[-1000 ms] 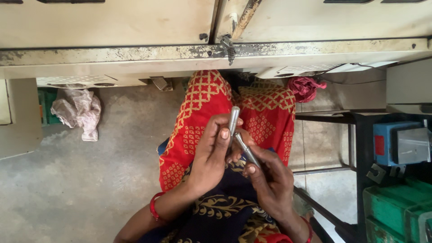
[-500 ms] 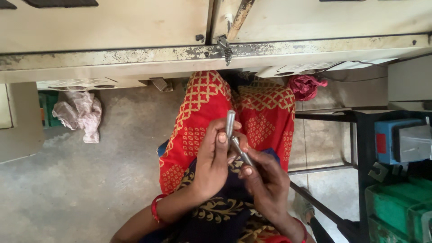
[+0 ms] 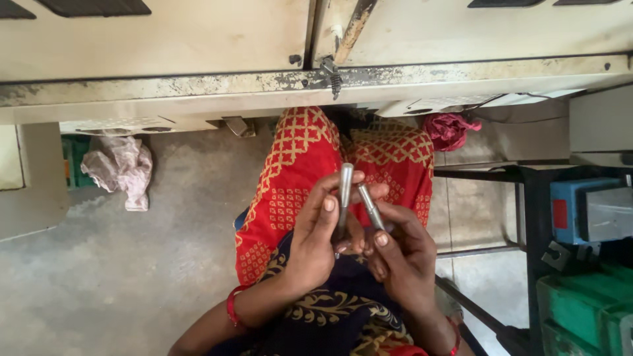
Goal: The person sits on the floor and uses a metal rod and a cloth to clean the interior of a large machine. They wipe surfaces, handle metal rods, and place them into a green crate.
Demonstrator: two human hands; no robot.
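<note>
My left hand grips a silvery metal rod that stands nearly upright above my lap. My right hand pinches a second, thinner metal rod that leans to the left, its lower end hidden by my fingers. The two hands touch each other over my red patterned clothing. A red bangle sits on each wrist.
A worn cream metal bench edge with a screw runs across the top. A crumpled pale cloth lies on the concrete floor at left. A pink cloth, a black frame and green crates stand at right.
Both hands have drifted slightly lower and the rods stand a bit closer together. The grip on each rod is the same.
</note>
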